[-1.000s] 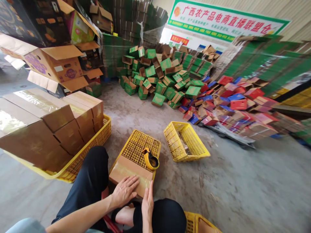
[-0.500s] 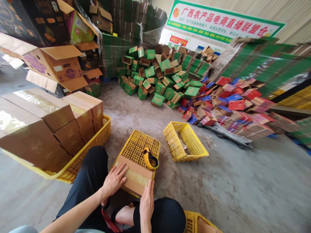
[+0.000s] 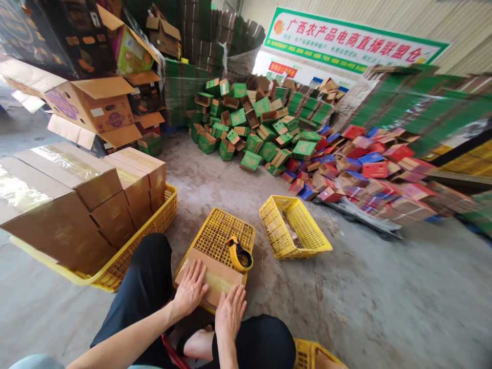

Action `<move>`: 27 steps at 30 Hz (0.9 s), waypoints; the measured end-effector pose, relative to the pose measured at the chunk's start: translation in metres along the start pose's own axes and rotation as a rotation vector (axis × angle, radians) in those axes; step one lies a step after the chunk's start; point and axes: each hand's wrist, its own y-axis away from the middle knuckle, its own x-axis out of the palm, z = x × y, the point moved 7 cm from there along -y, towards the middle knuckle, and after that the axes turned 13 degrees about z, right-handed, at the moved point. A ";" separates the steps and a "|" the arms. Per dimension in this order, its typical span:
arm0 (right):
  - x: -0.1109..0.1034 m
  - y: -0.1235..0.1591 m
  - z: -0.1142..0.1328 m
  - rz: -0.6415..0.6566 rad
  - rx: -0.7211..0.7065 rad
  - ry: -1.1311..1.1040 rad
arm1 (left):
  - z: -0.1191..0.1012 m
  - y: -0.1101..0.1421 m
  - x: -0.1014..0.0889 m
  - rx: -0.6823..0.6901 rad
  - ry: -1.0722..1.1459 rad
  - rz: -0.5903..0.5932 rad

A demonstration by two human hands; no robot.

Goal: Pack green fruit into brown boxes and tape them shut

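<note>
A brown cardboard box (image 3: 217, 275) with shiny tape on it lies across the near part of an upturned yellow crate (image 3: 219, 230). Flat on the box's left part rests my left hand (image 3: 191, 289), fingers stretched out. My right hand (image 3: 230, 311) also lies open, its fingers on the near right part of the box. Just beyond the box, at the crate's right edge, stands a yellow tape dispenser (image 3: 239, 254); neither hand touches it.
On my left, a yellow crate (image 3: 157, 218) holds several cardboard boxes (image 3: 77, 210). A smaller yellow basket (image 3: 303, 228) sits ahead to the right. Heaped green boxes (image 3: 249, 138) and red and blue boxes (image 3: 369, 169) lie farther back. Another yellow crate (image 3: 303, 353) is beside my right knee.
My right hand has moved from the box's right edge onto its top, fingers now spread. My left hand has shifted slightly right and stays flat on the box.
</note>
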 end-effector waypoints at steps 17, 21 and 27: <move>0.009 -0.001 0.067 0.157 -0.255 -0.133 | -0.002 0.000 0.004 0.053 0.127 0.215; 0.004 0.000 0.068 0.168 -0.262 -0.108 | 0.002 0.001 -0.004 0.083 0.124 0.208; -0.001 0.002 0.047 0.161 -0.254 -0.051 | 0.020 0.000 -0.013 0.093 0.114 0.214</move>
